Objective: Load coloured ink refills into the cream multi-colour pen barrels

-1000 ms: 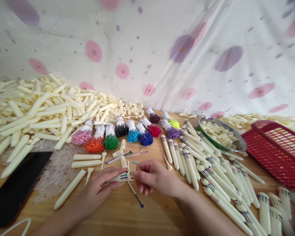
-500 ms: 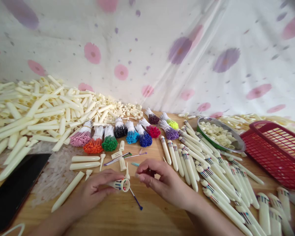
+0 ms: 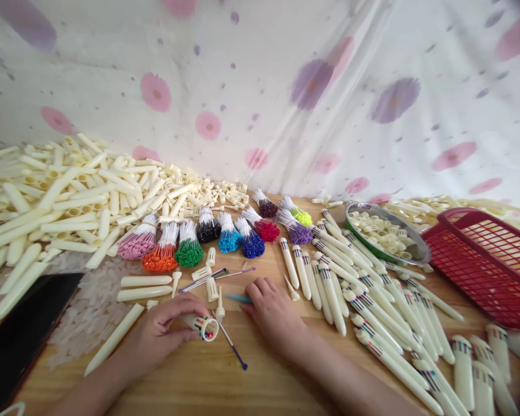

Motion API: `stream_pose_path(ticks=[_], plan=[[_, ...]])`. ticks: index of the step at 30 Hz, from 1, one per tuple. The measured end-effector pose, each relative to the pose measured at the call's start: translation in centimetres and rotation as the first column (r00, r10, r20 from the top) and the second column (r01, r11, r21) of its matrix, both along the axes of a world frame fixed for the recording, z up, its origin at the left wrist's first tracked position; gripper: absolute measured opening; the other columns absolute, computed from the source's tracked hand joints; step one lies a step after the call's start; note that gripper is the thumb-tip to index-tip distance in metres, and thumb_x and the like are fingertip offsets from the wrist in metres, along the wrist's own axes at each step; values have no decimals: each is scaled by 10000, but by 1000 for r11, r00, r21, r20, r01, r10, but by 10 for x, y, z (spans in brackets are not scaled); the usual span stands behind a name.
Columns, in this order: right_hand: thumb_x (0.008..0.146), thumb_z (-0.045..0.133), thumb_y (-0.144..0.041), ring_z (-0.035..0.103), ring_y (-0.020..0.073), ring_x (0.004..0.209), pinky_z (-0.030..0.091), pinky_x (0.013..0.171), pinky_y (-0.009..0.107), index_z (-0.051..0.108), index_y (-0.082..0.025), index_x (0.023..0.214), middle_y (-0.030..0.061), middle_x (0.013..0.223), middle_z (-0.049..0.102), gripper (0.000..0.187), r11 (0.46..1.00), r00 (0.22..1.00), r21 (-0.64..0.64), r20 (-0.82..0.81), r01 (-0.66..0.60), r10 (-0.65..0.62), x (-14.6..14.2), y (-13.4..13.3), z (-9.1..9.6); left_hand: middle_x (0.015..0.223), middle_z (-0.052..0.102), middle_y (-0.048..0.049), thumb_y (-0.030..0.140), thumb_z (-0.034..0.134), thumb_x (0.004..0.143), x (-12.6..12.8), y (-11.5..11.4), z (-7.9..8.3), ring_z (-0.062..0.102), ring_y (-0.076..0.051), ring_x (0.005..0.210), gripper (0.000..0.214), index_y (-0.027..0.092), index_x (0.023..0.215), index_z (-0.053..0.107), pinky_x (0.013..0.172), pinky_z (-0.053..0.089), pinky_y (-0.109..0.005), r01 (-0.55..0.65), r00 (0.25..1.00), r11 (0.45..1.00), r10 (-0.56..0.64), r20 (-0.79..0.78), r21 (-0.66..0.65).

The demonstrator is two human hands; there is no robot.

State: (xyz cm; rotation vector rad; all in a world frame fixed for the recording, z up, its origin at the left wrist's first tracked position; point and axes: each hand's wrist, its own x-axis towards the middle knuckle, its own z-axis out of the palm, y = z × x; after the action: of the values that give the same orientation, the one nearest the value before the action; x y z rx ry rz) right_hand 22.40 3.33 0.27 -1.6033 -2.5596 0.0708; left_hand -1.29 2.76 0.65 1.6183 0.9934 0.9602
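My left hand point(image 3: 171, 323) is closed around a cream multicolour pen point(image 3: 191, 321), its open slotted end turned toward me. Coloured tips show inside that end. My right hand point(image 3: 274, 312) lies low on the table, its fingertips closed on a slim teal pointed tool point(image 3: 239, 298); its exact kind is hidden by the fingers. A blue-tipped white refill point(image 3: 234, 345) lies between my hands, beside a small cream stemmed part point(image 3: 219, 306). Behind them rest loose refills point(image 3: 203, 279) and slotted cream caps point(image 3: 212, 290).
Bundled coloured refills point(image 3: 228, 234) stand across the middle. Cream tubes point(image 3: 69, 190) are heaped at left, near a black phone point(image 3: 30, 329). Several pens point(image 3: 372, 300) lie at right, before a metal bowl point(image 3: 422, 249) of cream parts and a red basket point(image 3: 481, 266).
My right hand has come down onto the table and its fingertips have reached the teal tool. My left hand still holds the pen, its open end tipped slightly lower. The view has shifted slightly.
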Motion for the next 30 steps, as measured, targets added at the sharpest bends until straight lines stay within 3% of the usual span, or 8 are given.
stream_pose_path(ticks=[3,6,8,10,13,16,21,30], plan=[[803,554,-113,576,219,757,447,661,321,499,-166,780,80,818,608,80,1000,999,-26,-43,17,-18,-5,-1,0,752,693,-50,356,715,680,0,1,2,629,-202,740,179,210,782,728,711,508,-288,38,999,999,-38,25,11],[824,519,-101,573,165,637,419,566,256,475,-172,811,41,754,616,84,994,972,-101,-228,39,-61,1,-2,15,761,703,-42,360,725,673,-1,0,2,635,-197,740,177,226,788,734,716,511,-286,37,997,999,-38,68,16],[857,484,-127,570,142,628,408,552,234,471,-175,867,29,759,621,51,996,929,-76,-369,-49,18,9,-3,31,807,718,-51,339,729,671,-3,-1,1,646,-210,786,181,230,814,744,750,510,-295,26,998,999,-25,50,-23],[877,463,-143,570,138,684,416,589,237,479,-169,943,37,802,629,72,981,871,40,-454,-190,187,17,-4,47,907,728,-61,317,705,700,-6,-3,1,646,-229,877,208,247,891,744,806,498,-309,47,999,995,-46,3,-91],[892,473,-180,550,142,723,420,625,253,518,-172,988,37,827,647,107,922,813,183,-435,-340,387,24,-7,68,1049,712,-52,314,665,743,-7,-5,4,638,-236,958,268,297,1007,711,837,487,-316,160,986,967,-164,-2,-199],[894,489,-204,547,134,747,435,660,259,562,-177,988,38,864,659,123,877,775,246,-412,-412,480,23,-13,80,993,729,-59,395,619,775,-3,-7,9,665,-222,868,313,300,1067,681,745,520,-304,307,951,906,-301,68,-290],[912,427,-161,529,140,714,444,634,268,589,-159,1021,52,869,675,196,842,786,313,-320,-439,529,17,-23,81,866,729,-61,471,517,827,2,-9,15,641,-159,682,387,259,1122,648,630,515,-250,471,882,820,-445,154,-326],[924,389,-156,520,145,703,447,632,276,620,-131,950,53,807,667,233,841,794,290,-294,-457,533,12,-22,81,839,719,-54,513,503,817,4,-10,18,615,-149,664,401,246,1064,672,628,497,-238,508,858,775,-496,136,-376]])
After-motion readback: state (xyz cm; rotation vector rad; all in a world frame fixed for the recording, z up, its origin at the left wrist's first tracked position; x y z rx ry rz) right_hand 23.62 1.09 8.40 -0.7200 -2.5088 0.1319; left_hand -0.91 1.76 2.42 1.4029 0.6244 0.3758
